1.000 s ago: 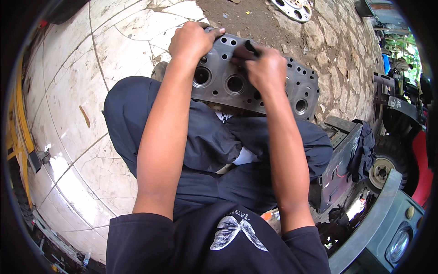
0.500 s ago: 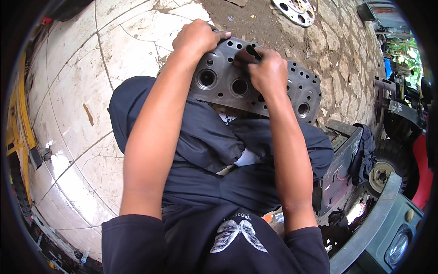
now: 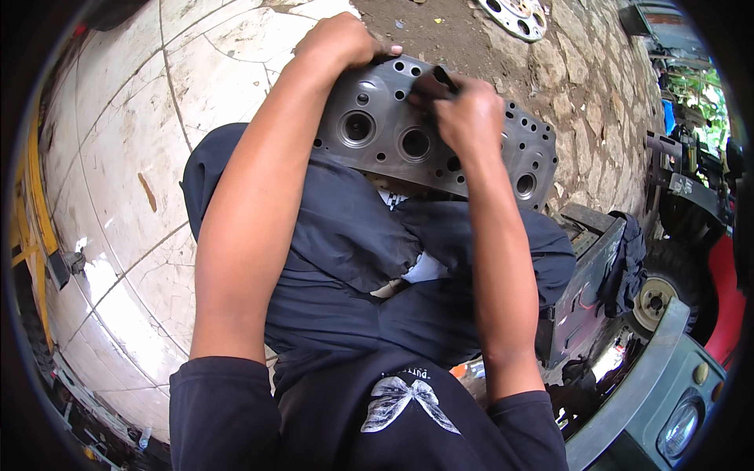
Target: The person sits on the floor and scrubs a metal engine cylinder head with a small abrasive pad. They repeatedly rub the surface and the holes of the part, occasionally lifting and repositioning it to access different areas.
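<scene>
A grey metal cylinder head [image 3: 385, 114], with round valve seats and many small holes in its flat face, lies before my folded legs. At its far left edge my left hand [image 3: 339, 39] grips it, fingers bent over the edge and partly hidden. My right hand [image 3: 475, 114] is closed on a dark, thin folded sheet [image 3: 430, 88] that looks like sandpaper. That sheet rests against the face of the head, right of the middle valve seat, and is blurred by motion. My right hand and forearm cover part of the face.
A round metal plate with holes [image 3: 518, 14] lies on the stony ground at the far right. Cracked white tiles [image 3: 118, 157] spread to the left. At my right stand a dark metal box [image 3: 585, 314], a wheel [image 3: 653, 302] and a green vehicle front [image 3: 667, 400].
My right hand has moved slightly to the right with the dark sheet. My left wrist and forearm have shifted a little up and left, the hand still on the edge of the cylinder head.
</scene>
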Demonstrator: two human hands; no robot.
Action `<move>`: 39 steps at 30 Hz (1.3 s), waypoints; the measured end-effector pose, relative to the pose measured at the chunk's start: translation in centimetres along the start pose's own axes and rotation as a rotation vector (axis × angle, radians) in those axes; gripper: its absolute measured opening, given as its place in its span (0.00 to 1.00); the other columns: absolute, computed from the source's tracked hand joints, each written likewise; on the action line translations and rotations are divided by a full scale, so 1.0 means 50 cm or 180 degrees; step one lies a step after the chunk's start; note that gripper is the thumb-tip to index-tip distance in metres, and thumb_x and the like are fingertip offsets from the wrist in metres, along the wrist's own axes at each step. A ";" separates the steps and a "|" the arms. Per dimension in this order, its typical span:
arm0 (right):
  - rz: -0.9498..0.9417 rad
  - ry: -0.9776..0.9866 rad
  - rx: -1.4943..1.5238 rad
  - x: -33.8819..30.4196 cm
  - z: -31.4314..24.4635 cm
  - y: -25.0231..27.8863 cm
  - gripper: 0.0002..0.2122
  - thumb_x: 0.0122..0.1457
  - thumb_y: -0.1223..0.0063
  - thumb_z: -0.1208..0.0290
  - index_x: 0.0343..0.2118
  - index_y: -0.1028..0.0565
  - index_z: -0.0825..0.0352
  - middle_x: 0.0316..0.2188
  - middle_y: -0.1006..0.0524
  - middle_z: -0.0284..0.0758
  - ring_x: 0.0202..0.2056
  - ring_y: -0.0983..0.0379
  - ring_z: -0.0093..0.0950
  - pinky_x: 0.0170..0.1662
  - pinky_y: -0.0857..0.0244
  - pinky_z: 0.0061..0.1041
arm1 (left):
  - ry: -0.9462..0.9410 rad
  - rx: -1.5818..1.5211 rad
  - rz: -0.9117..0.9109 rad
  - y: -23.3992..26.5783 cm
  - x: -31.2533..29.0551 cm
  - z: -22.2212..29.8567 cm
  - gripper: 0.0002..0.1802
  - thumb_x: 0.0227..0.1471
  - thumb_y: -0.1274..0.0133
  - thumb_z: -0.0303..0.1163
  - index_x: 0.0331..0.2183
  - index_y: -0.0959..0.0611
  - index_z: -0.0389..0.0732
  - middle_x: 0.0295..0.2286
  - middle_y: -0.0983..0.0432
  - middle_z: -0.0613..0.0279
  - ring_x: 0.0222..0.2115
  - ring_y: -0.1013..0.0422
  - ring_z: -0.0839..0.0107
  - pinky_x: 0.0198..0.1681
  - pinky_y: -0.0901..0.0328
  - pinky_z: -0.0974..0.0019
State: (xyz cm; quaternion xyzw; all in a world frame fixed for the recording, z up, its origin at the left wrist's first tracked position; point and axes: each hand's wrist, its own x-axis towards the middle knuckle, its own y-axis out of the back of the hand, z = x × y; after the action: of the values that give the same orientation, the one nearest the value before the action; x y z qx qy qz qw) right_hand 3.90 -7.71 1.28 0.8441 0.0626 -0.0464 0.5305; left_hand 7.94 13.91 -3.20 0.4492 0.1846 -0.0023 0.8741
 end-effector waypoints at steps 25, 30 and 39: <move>-0.0260 0.0130 0.0046 0.006 -0.012 -0.001 0.20 0.51 0.34 0.71 0.49 0.14 0.57 0.42 0.14 0.45 0.47 0.18 0.47 0.54 0.25 0.43 | -0.0127 -0.0488 -0.0375 0.027 0.007 -0.024 0.41 0.38 0.27 0.68 0.36 0.08 0.35 0.30 0.14 0.46 0.29 0.20 0.59 0.38 0.27 0.57; -0.0405 0.0159 0.0096 -0.014 0.001 -0.001 0.20 0.50 0.33 0.71 0.50 0.14 0.56 0.43 0.14 0.43 0.47 0.17 0.45 0.54 0.25 0.43 | 0.0061 -0.0433 -0.0314 0.010 0.014 -0.027 0.38 0.40 0.26 0.64 0.39 0.07 0.38 0.31 0.13 0.48 0.30 0.20 0.60 0.40 0.27 0.58; -0.0303 0.0208 0.0062 -0.009 -0.032 -0.001 0.16 0.53 0.34 0.69 0.47 0.13 0.49 0.41 0.14 0.42 0.45 0.16 0.43 0.51 0.23 0.43 | -0.0029 -0.1095 -0.0276 0.016 0.003 -0.051 0.39 0.39 0.24 0.61 0.31 0.10 0.29 0.26 0.16 0.51 0.26 0.24 0.63 0.34 0.29 0.56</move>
State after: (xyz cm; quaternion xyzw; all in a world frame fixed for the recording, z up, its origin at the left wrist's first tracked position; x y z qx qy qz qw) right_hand 3.44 -6.28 1.98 0.8464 0.1195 -0.0446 0.5171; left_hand 7.41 16.40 -3.96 0.2847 0.1975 -0.0103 0.9380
